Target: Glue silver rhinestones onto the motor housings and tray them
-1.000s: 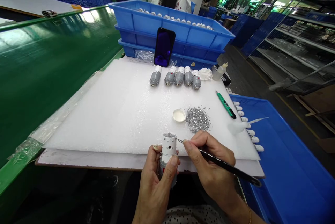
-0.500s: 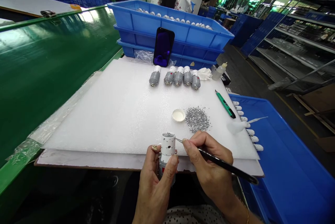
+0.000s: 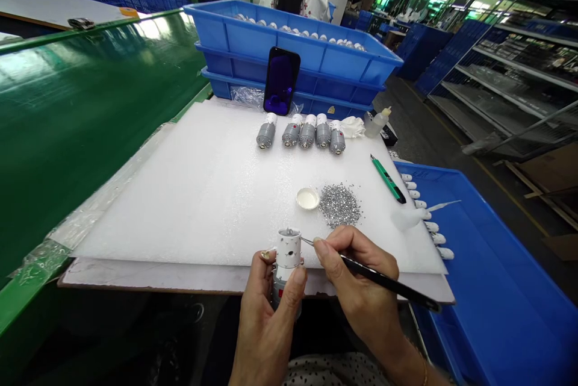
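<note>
My left hand (image 3: 266, 320) is closed around a small white-and-grey cylindrical model (image 3: 289, 247) with tiny silver studs on its wall, holding it upright at the table's front edge. Its top is open, with a small grey part inside; the lower end is partly hidden by my fingers. Pinched in my right hand (image 3: 361, 277) are black tweezers (image 3: 388, 282), slanting left, their thin metal tip at the model's upper right rim. Beyond my hands, a shallow white cap (image 3: 307, 199) with pale content sits beside a pile of tiny silver studs (image 3: 339, 205).
Several similar models (image 3: 307, 133) lie at the back of the white foam sheet (image 3: 180, 193), before a phone (image 3: 282, 80) leaning on stacked blue crates (image 3: 293, 55). A green utility knife (image 3: 388, 179) and squeeze bottle (image 3: 377, 123) are on the right. Another blue crate (image 3: 506, 289) stands lower right.
The tweezers and my right hand have shifted very slightly left, with the tip still at the model's rim. My left hand keeps its hold on the model.
</note>
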Motion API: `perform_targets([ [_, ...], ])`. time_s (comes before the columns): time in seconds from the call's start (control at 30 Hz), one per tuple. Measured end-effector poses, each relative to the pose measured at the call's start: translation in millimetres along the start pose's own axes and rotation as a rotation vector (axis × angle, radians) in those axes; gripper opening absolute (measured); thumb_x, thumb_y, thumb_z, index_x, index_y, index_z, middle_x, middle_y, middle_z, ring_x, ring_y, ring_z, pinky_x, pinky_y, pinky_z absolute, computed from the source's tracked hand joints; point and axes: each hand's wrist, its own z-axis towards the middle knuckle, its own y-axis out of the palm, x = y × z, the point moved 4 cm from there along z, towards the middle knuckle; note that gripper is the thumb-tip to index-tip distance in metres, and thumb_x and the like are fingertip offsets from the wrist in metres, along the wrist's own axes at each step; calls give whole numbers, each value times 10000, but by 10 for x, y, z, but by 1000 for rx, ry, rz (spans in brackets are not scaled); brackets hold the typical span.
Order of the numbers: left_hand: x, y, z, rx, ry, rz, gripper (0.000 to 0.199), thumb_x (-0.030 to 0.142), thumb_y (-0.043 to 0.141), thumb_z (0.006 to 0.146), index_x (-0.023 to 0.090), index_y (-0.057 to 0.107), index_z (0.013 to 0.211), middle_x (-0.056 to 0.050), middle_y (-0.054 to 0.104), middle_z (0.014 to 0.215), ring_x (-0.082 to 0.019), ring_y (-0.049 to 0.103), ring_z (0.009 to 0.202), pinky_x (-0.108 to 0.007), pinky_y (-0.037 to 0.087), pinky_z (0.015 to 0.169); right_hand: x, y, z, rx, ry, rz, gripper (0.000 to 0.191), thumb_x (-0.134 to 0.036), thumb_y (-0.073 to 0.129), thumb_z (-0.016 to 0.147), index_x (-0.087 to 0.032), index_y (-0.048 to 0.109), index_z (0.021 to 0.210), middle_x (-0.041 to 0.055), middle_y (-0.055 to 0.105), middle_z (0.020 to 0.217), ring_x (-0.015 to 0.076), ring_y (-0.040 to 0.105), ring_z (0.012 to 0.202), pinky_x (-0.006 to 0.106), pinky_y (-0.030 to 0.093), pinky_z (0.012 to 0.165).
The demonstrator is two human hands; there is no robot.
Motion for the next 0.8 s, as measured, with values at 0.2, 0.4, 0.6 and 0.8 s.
perform_targets([
  [0.2, -64, -39, 14, 13, -157, -237, 328, 440, 682, 836, 185, 630, 1037, -54, 710, 913, -167, 617, 757, -280, 494, 723, 99, -262, 99, 30, -24, -166, 200, -303, 652, 863, -199, 573, 712, -44, 504, 596, 93, 442, 505, 210, 378, 440],
  [0.4, -30, 1, 13, -110, -347, -503, 370, 456, 633, 859, 136, 663, 1042, -107, 711, 920, -172, 597, 669, -306, 505, 604, 448, -547, 257, 59, -43, -402, 194, -315, 673, 853, -188, 599, 724, -31, 550, 607, 112, 469, 540, 242, 383, 502],
  [0.6, -20, 31, 42, -135, -318, -426, 438, 382, 779, 752, 152, 648, 1101, -20, 641, 778, -105, 517, 577, -221, 445, 503, 535, -515, 293, -21, -65, -498, 177, -281, 655, 858, -195, 586, 719, -27, 553, 638, 126, 487, 575, 260, 393, 549],
  [0.8, -61, 4, 55, -102, -320, -344, 433, 394, 770, 759, 165, 608, 1090, 4, 631, 711, -93, 505, 534, -224, 441, 522, 550, -497, 314, -29, -98, -553, 165, -274, 641, 865, -197, 580, 732, -24, 550, 655, 131, 497, 585, 265, 391, 559],
])
